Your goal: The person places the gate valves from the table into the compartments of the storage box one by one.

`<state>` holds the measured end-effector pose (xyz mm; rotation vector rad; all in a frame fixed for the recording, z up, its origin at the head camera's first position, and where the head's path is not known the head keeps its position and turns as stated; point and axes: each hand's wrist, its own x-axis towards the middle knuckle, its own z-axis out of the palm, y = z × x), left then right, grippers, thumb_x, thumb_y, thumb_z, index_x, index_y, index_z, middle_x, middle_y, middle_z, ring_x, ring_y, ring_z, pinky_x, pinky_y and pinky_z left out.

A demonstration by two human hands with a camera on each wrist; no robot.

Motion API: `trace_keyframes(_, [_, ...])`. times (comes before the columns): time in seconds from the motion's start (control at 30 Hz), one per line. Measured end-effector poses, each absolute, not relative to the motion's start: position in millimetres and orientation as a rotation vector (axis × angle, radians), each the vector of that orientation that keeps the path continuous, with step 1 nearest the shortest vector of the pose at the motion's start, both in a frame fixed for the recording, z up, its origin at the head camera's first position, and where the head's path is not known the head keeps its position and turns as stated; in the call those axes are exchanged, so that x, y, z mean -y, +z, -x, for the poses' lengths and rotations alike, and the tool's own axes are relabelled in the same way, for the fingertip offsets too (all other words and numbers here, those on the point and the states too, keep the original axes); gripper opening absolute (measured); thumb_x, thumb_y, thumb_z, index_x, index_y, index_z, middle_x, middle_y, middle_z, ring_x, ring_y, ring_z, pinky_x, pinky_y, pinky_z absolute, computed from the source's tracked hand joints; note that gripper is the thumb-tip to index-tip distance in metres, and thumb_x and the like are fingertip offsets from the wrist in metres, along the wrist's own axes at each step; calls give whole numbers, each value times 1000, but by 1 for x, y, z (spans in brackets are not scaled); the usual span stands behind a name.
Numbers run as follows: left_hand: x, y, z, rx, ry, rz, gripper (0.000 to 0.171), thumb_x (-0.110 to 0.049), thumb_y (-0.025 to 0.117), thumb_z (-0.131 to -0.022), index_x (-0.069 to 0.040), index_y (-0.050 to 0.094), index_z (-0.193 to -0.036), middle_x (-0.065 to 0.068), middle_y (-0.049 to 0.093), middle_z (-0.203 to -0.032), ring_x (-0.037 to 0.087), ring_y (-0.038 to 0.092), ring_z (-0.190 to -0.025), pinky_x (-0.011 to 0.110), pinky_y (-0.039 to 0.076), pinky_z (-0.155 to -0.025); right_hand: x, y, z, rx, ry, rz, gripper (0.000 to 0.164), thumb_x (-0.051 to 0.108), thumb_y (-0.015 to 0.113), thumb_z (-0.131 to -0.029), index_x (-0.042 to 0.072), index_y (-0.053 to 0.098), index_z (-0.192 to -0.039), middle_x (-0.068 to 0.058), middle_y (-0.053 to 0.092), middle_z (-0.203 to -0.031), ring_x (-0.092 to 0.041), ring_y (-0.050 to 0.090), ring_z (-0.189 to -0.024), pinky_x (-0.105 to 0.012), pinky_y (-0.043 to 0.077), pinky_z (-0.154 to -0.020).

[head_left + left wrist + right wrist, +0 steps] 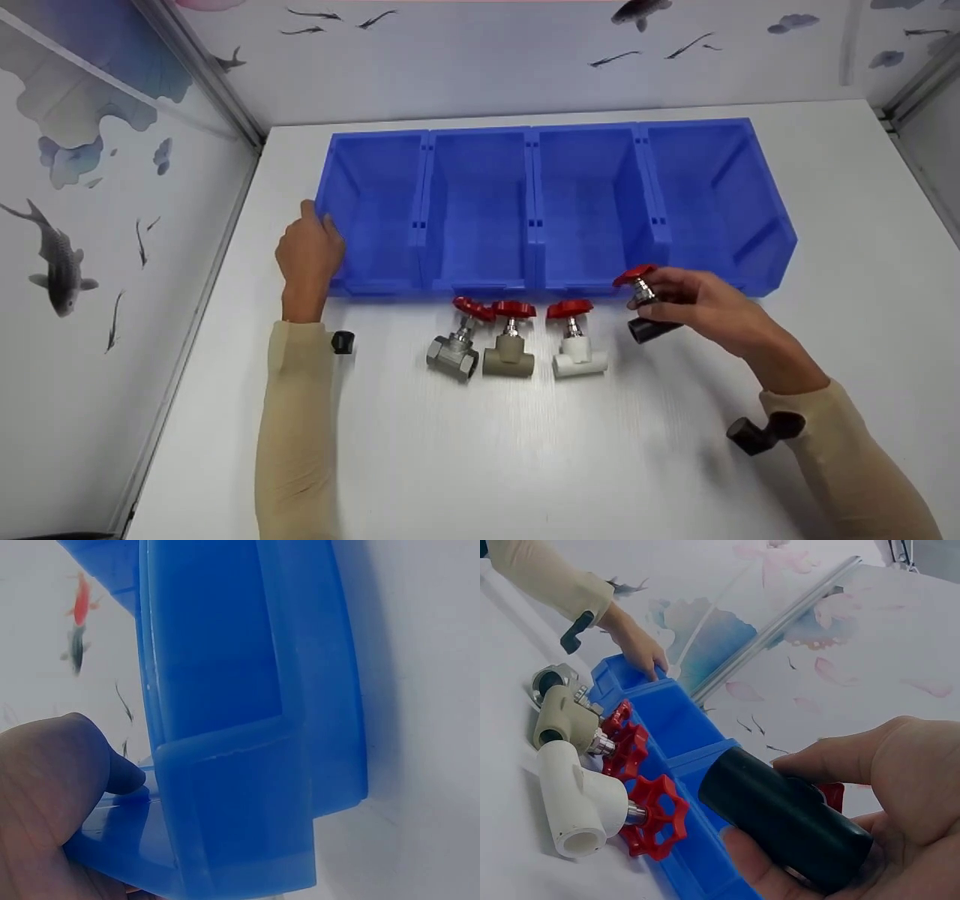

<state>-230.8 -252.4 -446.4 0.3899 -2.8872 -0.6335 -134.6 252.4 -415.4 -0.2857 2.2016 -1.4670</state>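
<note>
My right hand (701,307) holds a black stop valve (784,817) with a red handwheel, just in front of the rightmost blue bin (761,210). Its thumb and fingers grip the valve around the black body and metal stem. On the table to the left of it lie a white valve (580,358), a beige valve (509,356) and a grey metal valve (453,355), each with a red handwheel pointing toward the bins. At the far left my left hand (309,247) grips the side wall of the leftmost blue bin (240,817), thumb over the edge; some fingers are hidden.
Two middle blue bins (480,172) join the outer ones in a row with no objects inside. Printed panels stand behind and on the left side (75,225) of the white table (465,465). Each sleeve carries a small black wrist device (750,435).
</note>
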Motion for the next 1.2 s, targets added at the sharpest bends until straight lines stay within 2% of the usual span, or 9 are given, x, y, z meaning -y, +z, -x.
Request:
trace_keyframes(0.2, [253,-447,231,2892,-626,-391,44,-22,38,-106,5,43,-141,33,62,-121,50,63,-105,60,51,-83,-256,-410,136,-2252,-1461,264,39,21,67,-95,-2,58,-125,1,73,-104,-12,69,-93,-23,49,-85])
trace_keyframes(0.47, [253,-447,231,2897,-621,-394,44,-21,38,-106,6,42,-141,33,62,-122,50,63,-105,59,51,-84,-260,-406,138,-2270,-1521,255,40,19,66,-96,-5,56,-127,4,73,-102,-9,68,-92,-22,51,-82])
trace_keyframes(0.73, [253,-447,230,2896,-622,-388,44,-22,38,-106,5,42,-141,33,62,-121,51,63,-105,60,50,-84,-264,-398,141,-2281,-1578,235,42,21,66,-97,-5,54,-126,-5,73,-111,-9,69,-97,-21,52,-84])
trace_keyframes(1.2, [254,-447,231,2901,-627,-390,44,-22,38,-106,4,43,-140,33,62,-121,51,62,-105,61,50,-85,-270,-391,148,-2353,-1583,209,39,24,63,-98,-2,56,-127,3,72,-111,-9,66,-106,-16,49,-87])
